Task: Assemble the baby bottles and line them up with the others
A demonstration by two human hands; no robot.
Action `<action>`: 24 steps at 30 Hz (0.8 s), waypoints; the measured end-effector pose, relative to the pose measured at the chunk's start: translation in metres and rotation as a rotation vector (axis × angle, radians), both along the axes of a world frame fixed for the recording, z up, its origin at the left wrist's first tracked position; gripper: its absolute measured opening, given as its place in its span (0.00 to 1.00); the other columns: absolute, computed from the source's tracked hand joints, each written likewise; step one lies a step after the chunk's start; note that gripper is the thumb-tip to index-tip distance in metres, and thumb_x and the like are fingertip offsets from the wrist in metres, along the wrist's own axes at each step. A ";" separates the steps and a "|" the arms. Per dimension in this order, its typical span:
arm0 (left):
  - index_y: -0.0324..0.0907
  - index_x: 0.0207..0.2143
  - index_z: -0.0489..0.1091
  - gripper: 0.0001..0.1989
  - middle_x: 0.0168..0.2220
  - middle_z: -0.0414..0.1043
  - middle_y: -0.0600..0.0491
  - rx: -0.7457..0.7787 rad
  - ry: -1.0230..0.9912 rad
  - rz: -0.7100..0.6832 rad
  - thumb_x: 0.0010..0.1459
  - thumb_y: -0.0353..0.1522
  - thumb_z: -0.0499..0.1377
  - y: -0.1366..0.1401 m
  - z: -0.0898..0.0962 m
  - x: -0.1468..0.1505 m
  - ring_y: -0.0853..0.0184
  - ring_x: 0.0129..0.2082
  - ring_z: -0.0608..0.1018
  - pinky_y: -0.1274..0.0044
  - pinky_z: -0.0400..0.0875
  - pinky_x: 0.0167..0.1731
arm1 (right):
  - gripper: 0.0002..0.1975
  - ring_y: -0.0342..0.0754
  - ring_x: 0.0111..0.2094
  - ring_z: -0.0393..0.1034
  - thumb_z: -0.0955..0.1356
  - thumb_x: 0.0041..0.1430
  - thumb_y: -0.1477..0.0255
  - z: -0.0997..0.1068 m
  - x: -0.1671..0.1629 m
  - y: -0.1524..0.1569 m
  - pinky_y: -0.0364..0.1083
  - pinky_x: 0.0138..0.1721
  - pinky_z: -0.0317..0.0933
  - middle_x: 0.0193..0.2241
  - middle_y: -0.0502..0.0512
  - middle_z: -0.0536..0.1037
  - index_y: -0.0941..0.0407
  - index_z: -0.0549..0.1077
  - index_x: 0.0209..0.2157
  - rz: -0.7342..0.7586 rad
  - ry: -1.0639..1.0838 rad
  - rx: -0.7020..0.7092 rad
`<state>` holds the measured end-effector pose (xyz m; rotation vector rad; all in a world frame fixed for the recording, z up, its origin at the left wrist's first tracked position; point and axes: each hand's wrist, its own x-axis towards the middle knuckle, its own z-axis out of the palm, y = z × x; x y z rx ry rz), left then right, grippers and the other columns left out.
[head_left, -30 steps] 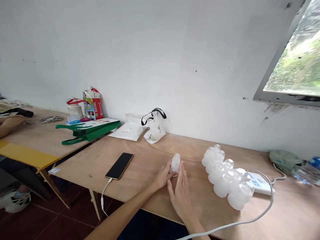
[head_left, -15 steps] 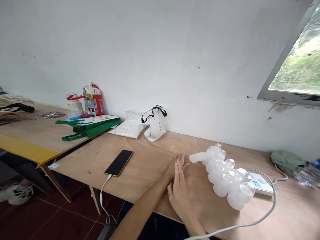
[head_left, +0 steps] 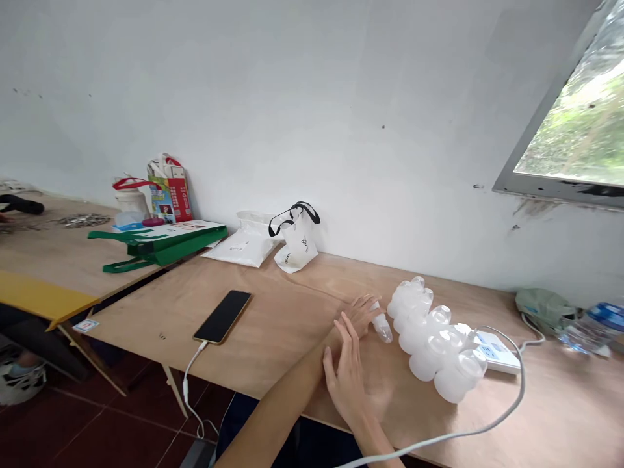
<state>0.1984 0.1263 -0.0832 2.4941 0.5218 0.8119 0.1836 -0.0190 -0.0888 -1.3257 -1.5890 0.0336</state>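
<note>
My left hand (head_left: 361,314) reaches forward over the table, its fingers closed on the near end of a small frosted plastic bottle-like piece (head_left: 383,327). The piece lies tilted, its clear rounded end pointing toward me. My right hand (head_left: 345,374) is open beside the left wrist, its fingers stretched forward and holding nothing. To the right of both hands lies a bunch of similar frosted white pieces (head_left: 423,335), with rounded, clear ends and packed close together. Exactly what kind of container they are, I cannot make out.
A charging phone (head_left: 223,316) lies at left. Against the wall are a white packet (head_left: 242,247), a small white bag (head_left: 297,244) and a green bag (head_left: 178,247). A power strip (head_left: 496,353) with its cable (head_left: 507,413), a cap (head_left: 546,309) and a water bottle (head_left: 597,327) are at right.
My left hand has moved forward and right and taken hold of the frosted piece, which has come away from the bunch and turned toward me. My right hand's fingers have spread slightly.
</note>
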 end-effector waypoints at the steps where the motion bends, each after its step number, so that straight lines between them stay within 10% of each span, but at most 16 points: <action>1: 0.43 0.58 0.70 0.19 0.68 0.60 0.44 0.031 0.013 0.003 0.67 0.24 0.57 0.003 -0.003 0.003 0.51 0.69 0.60 0.53 0.54 0.67 | 0.26 0.57 0.69 0.52 0.59 0.71 0.73 0.000 0.000 0.000 0.65 0.66 0.56 0.69 0.61 0.56 0.51 0.55 0.68 0.003 0.003 -0.004; 15: 0.41 0.59 0.65 0.26 0.65 0.64 0.44 0.088 -0.036 0.106 0.58 0.22 0.57 0.024 -0.018 -0.003 0.56 0.68 0.62 0.64 0.56 0.69 | 0.20 0.53 0.66 0.59 0.58 0.71 0.73 0.004 0.000 0.000 0.59 0.65 0.60 0.66 0.58 0.62 0.50 0.64 0.62 0.123 0.043 -0.078; 24: 0.34 0.58 0.59 0.18 0.51 0.73 0.35 -0.182 -0.112 0.383 0.70 0.32 0.54 0.039 -0.029 0.028 0.48 0.49 0.77 0.64 0.72 0.46 | 0.22 0.53 0.64 0.61 0.56 0.69 0.78 0.002 0.004 0.005 0.60 0.65 0.60 0.62 0.58 0.67 0.51 0.66 0.60 0.151 0.080 -0.055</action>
